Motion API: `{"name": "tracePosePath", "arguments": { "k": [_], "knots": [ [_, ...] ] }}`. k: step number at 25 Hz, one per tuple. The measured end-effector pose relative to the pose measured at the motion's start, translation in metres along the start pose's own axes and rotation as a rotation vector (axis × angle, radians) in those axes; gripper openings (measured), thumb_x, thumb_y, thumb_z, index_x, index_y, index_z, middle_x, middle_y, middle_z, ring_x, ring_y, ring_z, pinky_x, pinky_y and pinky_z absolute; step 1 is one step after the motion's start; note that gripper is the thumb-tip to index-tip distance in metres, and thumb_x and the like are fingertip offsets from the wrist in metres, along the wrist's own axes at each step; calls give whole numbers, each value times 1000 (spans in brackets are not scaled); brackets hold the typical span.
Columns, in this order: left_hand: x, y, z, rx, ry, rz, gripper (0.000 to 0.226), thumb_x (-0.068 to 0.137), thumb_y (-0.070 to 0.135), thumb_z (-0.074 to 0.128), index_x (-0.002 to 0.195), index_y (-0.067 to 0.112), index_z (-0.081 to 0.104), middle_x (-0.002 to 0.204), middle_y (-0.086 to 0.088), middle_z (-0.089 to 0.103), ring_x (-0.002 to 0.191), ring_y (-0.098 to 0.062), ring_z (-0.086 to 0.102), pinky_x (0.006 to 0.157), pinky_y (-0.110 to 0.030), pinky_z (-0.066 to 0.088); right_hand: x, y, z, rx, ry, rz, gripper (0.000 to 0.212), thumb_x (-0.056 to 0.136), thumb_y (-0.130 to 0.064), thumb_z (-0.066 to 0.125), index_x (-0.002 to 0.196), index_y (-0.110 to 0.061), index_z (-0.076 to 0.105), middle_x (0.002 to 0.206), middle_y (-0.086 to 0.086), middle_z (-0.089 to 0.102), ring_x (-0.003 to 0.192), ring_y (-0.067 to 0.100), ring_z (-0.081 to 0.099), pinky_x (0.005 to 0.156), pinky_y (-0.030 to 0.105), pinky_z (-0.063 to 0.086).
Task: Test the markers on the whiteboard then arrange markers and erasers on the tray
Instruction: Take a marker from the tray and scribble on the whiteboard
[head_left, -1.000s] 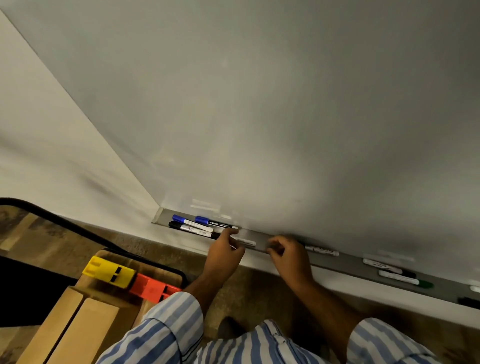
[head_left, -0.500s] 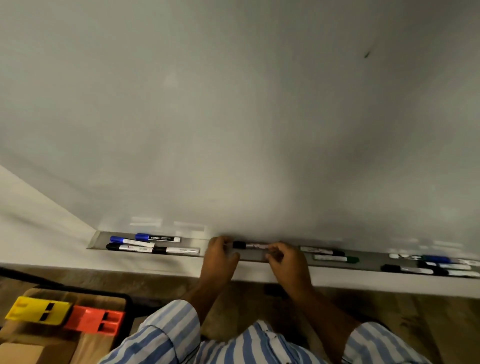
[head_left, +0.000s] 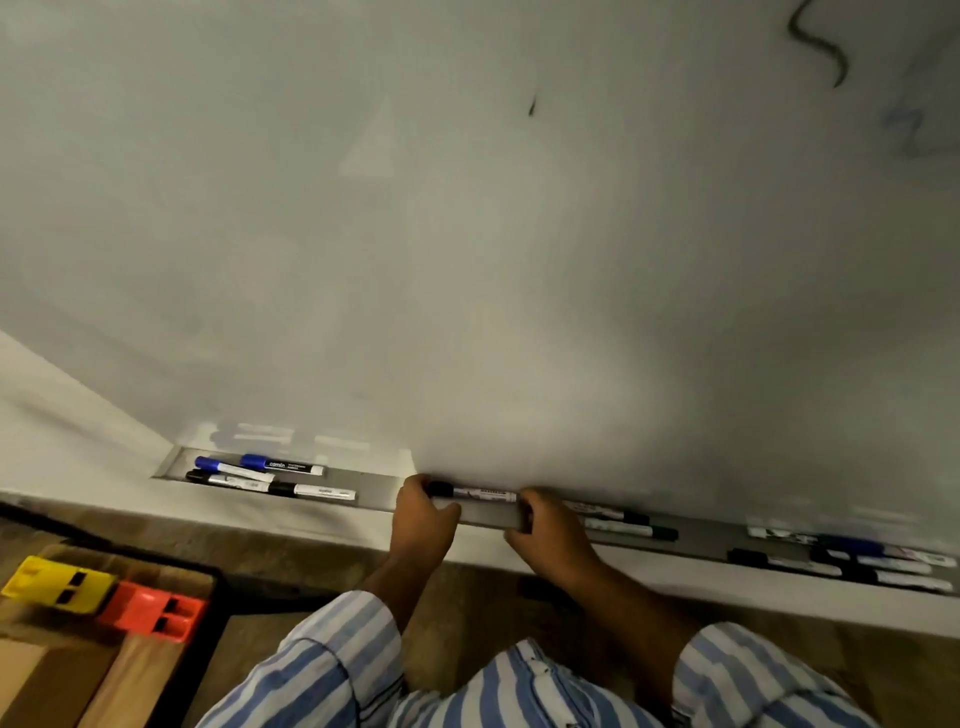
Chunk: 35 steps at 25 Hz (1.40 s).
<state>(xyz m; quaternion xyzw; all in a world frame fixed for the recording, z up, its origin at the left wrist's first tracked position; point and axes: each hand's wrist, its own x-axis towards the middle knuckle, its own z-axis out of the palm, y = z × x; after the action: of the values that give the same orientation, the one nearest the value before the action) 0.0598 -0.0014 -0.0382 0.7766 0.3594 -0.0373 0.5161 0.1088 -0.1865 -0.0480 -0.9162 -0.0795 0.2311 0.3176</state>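
Both hands hold one black-capped marker (head_left: 480, 492) level over the grey tray (head_left: 379, 491) under the whiteboard (head_left: 467, 234). My left hand (head_left: 423, 522) grips its black cap end. My right hand (head_left: 545, 530) pinches the white barrel end. At the tray's left end lie two blue markers (head_left: 283, 463) and two black markers (head_left: 270, 487). Two more markers (head_left: 626, 524) lie just right of my right hand, and several markers (head_left: 852, 558) cluster at the far right.
A yellow eraser (head_left: 54, 584) and an orange eraser (head_left: 153, 616) sit on a wooden surface at lower left, beside cardboard boxes (head_left: 52, 686). Dark scribbles (head_left: 818, 41) mark the board's upper right. The floor lies below the tray.
The view swung from the tray's left end toward the right. Both hands lifted the black marker off the tray and hold it by its two ends.
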Motion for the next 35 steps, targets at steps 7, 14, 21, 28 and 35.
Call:
{"name": "tracePosePath", "arguments": {
  "k": [7, 14, 21, 28, 35],
  "knots": [
    [-3, 6, 7, -57, 0, -70, 57, 92, 1, 75, 144, 10, 54, 131, -8, 67, 118, -28, 67, 107, -46, 57, 5, 6, -7, 174, -2, 47, 56, 91, -18, 80, 143, -15, 62, 141, 7, 66, 125, 24, 65, 109, 35, 51],
    [-29, 13, 24, -230, 33, -13, 23, 89, 8, 82, 109, 17, 75, 102, 1, 77, 98, -20, 73, 88, -30, 61, -13, 34, -32, 377, 188, 16, 19, 94, -16, 79, 112, -17, 76, 106, 1, 77, 98, 17, 72, 93, 34, 60],
    [-52, 21, 41, -170, -36, 133, 22, 83, 11, 89, 100, 17, 76, 95, 0, 79, 88, -16, 76, 81, -29, 63, -31, 55, -52, 918, 168, 178, 9, 95, -9, 77, 96, -18, 79, 100, 10, 79, 92, 24, 76, 87, 39, 66],
    [-64, 24, 31, 477, -411, 591, 20, 109, 27, 53, 124, 26, 67, 107, 8, 70, 94, -11, 63, 88, -38, 55, -64, 25, -53, 1121, 12, 204, 16, 97, -20, 77, 110, -12, 78, 103, 12, 78, 90, 22, 75, 79, 33, 64],
    [-78, 30, 5, 337, -531, 777, 33, 112, 44, 44, 138, 33, 59, 120, 15, 70, 107, 1, 64, 97, -30, 52, -97, -14, -39, 966, 118, 36, 10, 104, -17, 68, 107, -9, 71, 80, 7, 74, 70, 19, 69, 68, 29, 59]
  ]
}}
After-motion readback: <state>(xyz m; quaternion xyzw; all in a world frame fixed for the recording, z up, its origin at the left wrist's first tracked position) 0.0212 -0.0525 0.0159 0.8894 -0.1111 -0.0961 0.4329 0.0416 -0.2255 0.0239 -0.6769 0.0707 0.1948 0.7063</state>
